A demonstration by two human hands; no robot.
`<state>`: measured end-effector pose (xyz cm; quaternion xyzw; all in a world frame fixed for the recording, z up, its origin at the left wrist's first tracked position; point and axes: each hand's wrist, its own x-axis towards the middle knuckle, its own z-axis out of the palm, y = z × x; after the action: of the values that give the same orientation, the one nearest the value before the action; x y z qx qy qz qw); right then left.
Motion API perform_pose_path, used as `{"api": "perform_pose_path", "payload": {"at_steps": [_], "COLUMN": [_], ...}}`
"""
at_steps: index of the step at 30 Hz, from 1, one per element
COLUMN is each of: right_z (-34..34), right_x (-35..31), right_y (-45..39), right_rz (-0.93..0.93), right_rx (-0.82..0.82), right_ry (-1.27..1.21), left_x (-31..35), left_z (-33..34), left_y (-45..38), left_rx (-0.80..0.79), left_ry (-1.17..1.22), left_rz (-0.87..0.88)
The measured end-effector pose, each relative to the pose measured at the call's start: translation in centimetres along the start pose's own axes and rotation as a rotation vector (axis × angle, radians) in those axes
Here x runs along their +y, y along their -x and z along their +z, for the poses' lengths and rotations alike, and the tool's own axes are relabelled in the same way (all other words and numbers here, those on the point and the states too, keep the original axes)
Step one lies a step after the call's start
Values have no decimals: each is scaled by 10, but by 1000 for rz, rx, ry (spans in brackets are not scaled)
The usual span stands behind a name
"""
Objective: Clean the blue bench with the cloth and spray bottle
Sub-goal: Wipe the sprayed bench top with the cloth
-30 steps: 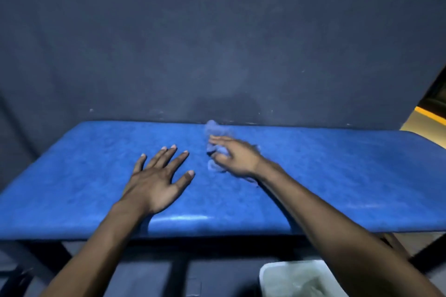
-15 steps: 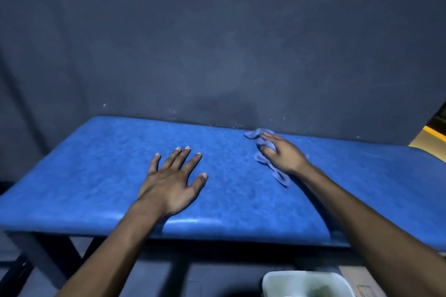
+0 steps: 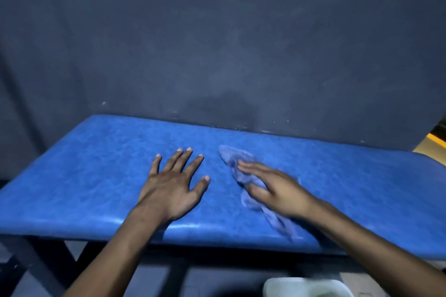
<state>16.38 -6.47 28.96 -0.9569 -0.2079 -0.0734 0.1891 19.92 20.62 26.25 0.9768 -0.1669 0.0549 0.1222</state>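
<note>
Risk: the thin pale-blue crumpled cloth trails toward the near edge of the blue padded vinyl bench and is only pressed, not gripped, so a fast stroke could leave it bunched or sliding off. Right hand lies flat, fingers extended, on the cloth mid-bench; left hand is splayed wide, empty, palm on the bench just left. Spray bottle not visible.

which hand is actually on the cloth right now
The right hand, pressing flat on the cloth. The left hand rests spread, empty, on the bare blue bench.
</note>
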Motion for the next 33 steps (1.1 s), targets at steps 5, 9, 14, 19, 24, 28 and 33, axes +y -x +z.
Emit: {"api": "perform_pose_path", "payload": {"at_steps": [5,9,14,19,24,28,33], "right_z": [16,21,-5,-6,14,19,7], "right_x": [7,-11,-21,-8,8,-7,-25], "right_y": [-127,-86,53,18,-113,-113,13], "right_rz": [163,124,-39,26,231,228,45], "right_rx": [59,4,-33,-25,37,-2,-23], "right_ry": [39,1,-122,-84,-147,-201,-156], "left_x": [-3,-5,-4,1,0,-3,-2], "left_z": [-2,-1,0,0,0,0,0], "left_y": [0,2,1,2,-1,1,2], "left_rx": [4,11,9,9,13,14,14], "left_ry": [6,-1,1,-7,-6,3,-3], "left_rz": [7,19,6,-5,-5,2,5]}}
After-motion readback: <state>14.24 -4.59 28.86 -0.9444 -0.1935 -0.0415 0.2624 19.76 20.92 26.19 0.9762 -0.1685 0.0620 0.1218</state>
